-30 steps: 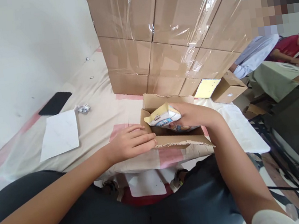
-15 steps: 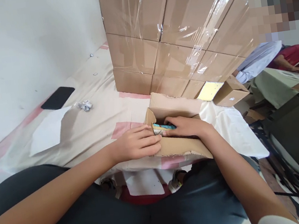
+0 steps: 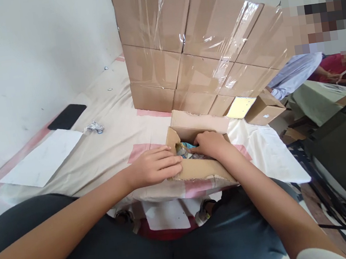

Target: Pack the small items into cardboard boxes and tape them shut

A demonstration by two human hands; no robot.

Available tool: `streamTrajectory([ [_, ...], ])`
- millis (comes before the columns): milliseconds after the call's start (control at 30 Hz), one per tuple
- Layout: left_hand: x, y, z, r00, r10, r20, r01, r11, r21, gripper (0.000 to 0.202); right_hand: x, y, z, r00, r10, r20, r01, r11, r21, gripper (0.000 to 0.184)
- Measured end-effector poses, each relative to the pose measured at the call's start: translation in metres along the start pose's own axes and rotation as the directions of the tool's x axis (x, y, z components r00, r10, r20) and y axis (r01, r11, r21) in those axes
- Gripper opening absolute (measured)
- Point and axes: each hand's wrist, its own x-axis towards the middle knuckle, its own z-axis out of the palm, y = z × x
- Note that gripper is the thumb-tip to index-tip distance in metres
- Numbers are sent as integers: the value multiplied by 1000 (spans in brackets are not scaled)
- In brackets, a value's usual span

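My left hand [image 3: 152, 168] lay flat, fingers together, against the one open corrugated cardboard box [image 3: 197, 171] on the table; my right hand [image 3: 209, 143] pressed glossy packets [image 3: 184, 150] inside, grip hidden.

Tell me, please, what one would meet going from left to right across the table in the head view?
White sheet of paper → black phone → crumpled wrapper → left hand → open cardboard box with the right hand inside → small closed box.
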Motion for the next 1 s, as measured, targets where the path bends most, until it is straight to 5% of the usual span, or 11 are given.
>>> streamTrajectory([
  [367,11,-1,1,996,-45,74,53,993,-106,18,14,2,12,973,-227,40,229,972,-51,58],
  [467,10,2,-1,992,-55,116,70,990,-122,19,12,5,13,910,-414,-28,415,909,46,56],
  [567,11,7,-6,993,-17,117,24,998,-61,13,15,3,9,839,-543,47,528,831,175,58],
  [767,14,15,-13,992,37,121,-32,999,-44,4,29,-24,-2,847,-452,281,432,892,132,59],
  [1000,6,17,-14,994,22,108,-15,998,-68,6,26,-46,-10,847,-427,318,414,903,110,47],
])
